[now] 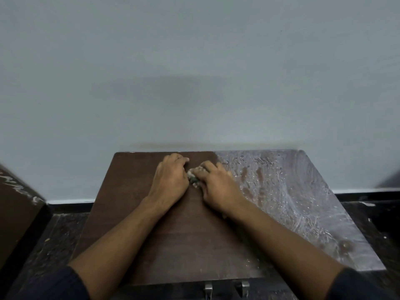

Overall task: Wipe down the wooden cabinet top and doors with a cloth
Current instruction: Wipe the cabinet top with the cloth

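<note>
From the head camera I look down on the wooden cabinet top [177, 239], which stands against a pale grey wall [194, 61]. The left half of the top is dark brown and clean. The right half is covered with a whitish dusty film [303, 191], and some finger marks show in it.

Both my hands are near the back edge of the top, close together. My left hand [171, 180] lies with the fingers curled down on the wood. My right hand [218, 187] also has curled fingers. Between the two hands there is a small bunched cloth [194, 175], light with darker spots, and both hands hold it against the surface, just at the border of the clean part and the dusty part.

At the front edge, below the top, I see two metal handles [227, 287]. Another brown piece of furniture [15, 202] stands at the left, on the dark floor [49, 239].
</note>
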Available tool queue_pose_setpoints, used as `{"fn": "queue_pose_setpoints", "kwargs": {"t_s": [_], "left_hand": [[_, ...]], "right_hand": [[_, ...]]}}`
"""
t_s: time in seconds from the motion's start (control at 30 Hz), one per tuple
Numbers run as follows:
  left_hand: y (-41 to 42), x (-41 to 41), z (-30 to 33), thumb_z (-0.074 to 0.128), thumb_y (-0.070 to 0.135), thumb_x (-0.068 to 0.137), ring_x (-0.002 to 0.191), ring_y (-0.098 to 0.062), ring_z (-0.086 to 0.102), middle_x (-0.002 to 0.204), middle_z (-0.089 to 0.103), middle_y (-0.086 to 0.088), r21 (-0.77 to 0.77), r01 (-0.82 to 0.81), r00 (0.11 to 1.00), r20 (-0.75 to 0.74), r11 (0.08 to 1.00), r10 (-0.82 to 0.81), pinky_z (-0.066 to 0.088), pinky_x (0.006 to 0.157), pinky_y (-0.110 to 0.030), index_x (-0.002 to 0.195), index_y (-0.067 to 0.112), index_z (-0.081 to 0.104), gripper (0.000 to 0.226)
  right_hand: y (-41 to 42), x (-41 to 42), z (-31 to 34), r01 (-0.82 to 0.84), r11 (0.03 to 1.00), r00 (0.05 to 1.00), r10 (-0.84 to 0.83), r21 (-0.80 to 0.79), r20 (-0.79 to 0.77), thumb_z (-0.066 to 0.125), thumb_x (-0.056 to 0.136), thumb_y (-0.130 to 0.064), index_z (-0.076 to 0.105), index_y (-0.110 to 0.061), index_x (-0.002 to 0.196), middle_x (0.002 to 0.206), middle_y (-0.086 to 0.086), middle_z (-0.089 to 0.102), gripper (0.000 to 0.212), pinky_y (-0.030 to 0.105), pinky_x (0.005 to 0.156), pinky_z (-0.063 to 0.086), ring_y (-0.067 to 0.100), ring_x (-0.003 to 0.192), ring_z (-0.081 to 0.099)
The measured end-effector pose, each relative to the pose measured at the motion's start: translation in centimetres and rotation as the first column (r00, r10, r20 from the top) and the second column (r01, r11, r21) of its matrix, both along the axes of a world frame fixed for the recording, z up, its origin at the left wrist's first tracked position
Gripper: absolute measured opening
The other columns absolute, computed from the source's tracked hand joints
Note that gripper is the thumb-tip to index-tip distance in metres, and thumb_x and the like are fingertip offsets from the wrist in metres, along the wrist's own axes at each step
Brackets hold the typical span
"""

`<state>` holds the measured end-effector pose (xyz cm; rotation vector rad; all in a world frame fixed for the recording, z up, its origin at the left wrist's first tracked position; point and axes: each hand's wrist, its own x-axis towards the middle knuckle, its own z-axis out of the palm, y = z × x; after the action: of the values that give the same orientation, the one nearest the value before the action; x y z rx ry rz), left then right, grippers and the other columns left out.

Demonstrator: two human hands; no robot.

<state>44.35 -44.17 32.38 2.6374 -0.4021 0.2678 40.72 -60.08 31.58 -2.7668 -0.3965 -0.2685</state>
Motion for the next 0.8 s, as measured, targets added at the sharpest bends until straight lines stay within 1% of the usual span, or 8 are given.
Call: {"fn": "queue_pose_setpoints", "kwargs": {"t_s": [0.13, 0.27, 0.33, 0.43, 0.5, 0.57, 0.63, 0.8], "left_hand": [[1.0, -1.1, 0.8, 0.048, 0.007, 0.096, 0.116, -0.018, 0.054, 0.124, 0.063, 0.000, -0.003, 0.010, 1.000, -0.011, 1.000, -0.010, 0.045, 0.105, -0.036, 0.127, 0.014, 0.064, 0.036], [2.0, -1.5, 1.1, 0.047, 0.008, 0.098, 0.120, -0.018, 0.055, 0.127, 0.063, 0.000, -0.045, -0.018, 0.998, -0.068, 0.999, 0.014, 0.046, 0.106, -0.037, 0.131, 0.015, 0.062, 0.037], [2.1, -1.5, 1.0, 0.048, 0.009, 0.098, 0.119, -0.019, 0.055, 0.126, 0.063, -0.003, -0.062, -0.030, 0.997, -0.067, 0.998, 0.025, 0.046, 0.106, -0.037, 0.134, 0.013, 0.060, 0.038], [1.8, -1.7, 0.8, 0.048, 0.010, 0.099, 0.119, -0.023, 0.056, 0.125, 0.065, -0.008, -0.102, -0.041, 0.998, -0.061, 0.994, 0.034, 0.045, 0.106, -0.038, 0.133, 0.010, 0.060, 0.036], [1.6, -2.0, 0.6, 0.048, 0.010, 0.099, 0.118, -0.025, 0.058, 0.123, 0.066, -0.009, -0.131, -0.051, 0.997, -0.059, 0.990, 0.043, 0.045, 0.105, -0.037, 0.128, 0.009, 0.063, 0.033], [1.6, -2.6, 0.4, 0.049, 0.011, 0.098, 0.116, -0.026, 0.058, 0.121, 0.068, -0.007, -0.134, -0.041, 0.998, -0.056, 0.990, 0.034, 0.044, 0.104, -0.036, 0.124, 0.011, 0.066, 0.031], [1.7, -3.6, 0.5, 0.050, 0.014, 0.099, 0.116, -0.021, 0.056, 0.122, 0.066, -0.003, -0.110, -0.020, 0.997, -0.070, 0.994, 0.012, 0.043, 0.103, -0.032, 0.124, 0.014, 0.066, 0.031], [1.9, -5.1, 1.0, 0.050, 0.018, 0.099, 0.116, -0.019, 0.054, 0.121, 0.065, -0.002, -0.071, -0.036, 0.996, -0.087, 0.997, 0.030, 0.044, 0.103, -0.033, 0.125, 0.018, 0.066, 0.030]], "right_hand": [[-1.1, 5.9, 0.4, 0.179, 0.984, 0.983, -0.179, -0.012, -0.035, 0.053, 0.096, -0.019, 0.059, -0.027, 0.134, 0.133, 0.003, 0.049, 0.039, 0.047, 0.094, 0.047, 0.031, 0.117, 0.044], [-0.3, 7.3, 0.7, 0.196, 0.980, 0.978, -0.198, -0.041, -0.065, 0.052, 0.097, -0.020, 0.059, -0.025, 0.134, 0.135, 0.005, 0.046, 0.038, 0.050, 0.095, 0.047, 0.033, 0.118, 0.042], [0.1, 5.6, 0.6, 0.144, 0.989, 0.988, -0.145, -0.029, -0.060, 0.053, 0.098, -0.022, 0.058, -0.028, 0.135, 0.135, 0.004, 0.046, 0.038, 0.051, 0.096, 0.046, 0.032, 0.118, 0.043], [1.5, 0.6, 0.5, -0.018, 1.000, 0.999, 0.017, -0.021, -0.042, 0.053, 0.098, -0.028, 0.055, -0.033, 0.137, 0.135, 0.000, 0.047, 0.039, 0.047, 0.091, 0.045, 0.028, 0.115, 0.044], [2.3, -3.2, 0.4, -0.144, 0.989, 0.989, 0.144, -0.018, -0.018, 0.051, 0.098, -0.031, 0.058, -0.032, 0.131, 0.132, -0.002, 0.048, 0.034, 0.044, 0.085, 0.045, 0.026, 0.111, 0.045], [2.0, -4.8, 0.4, -0.198, 0.980, 0.979, 0.198, -0.005, -0.041, 0.052, 0.098, -0.032, 0.060, -0.033, 0.127, 0.131, -0.004, 0.049, 0.030, 0.043, 0.083, 0.044, 0.025, 0.110, 0.045], [1.2, -3.8, 0.4, -0.157, 0.988, 0.986, 0.157, 0.004, -0.049, 0.052, 0.098, -0.031, 0.058, -0.035, 0.133, 0.134, -0.003, 0.049, 0.036, 0.043, 0.085, 0.042, 0.025, 0.112, 0.044], [1.9, -1.0, 0.9, 0.119, 0.993, 0.991, -0.119, -0.002, -0.064, 0.052, 0.098, -0.025, 0.053, -0.035, 0.139, 0.136, -0.002, 0.046, 0.042, 0.047, 0.092, 0.042, 0.028, 0.116, 0.042]]}}
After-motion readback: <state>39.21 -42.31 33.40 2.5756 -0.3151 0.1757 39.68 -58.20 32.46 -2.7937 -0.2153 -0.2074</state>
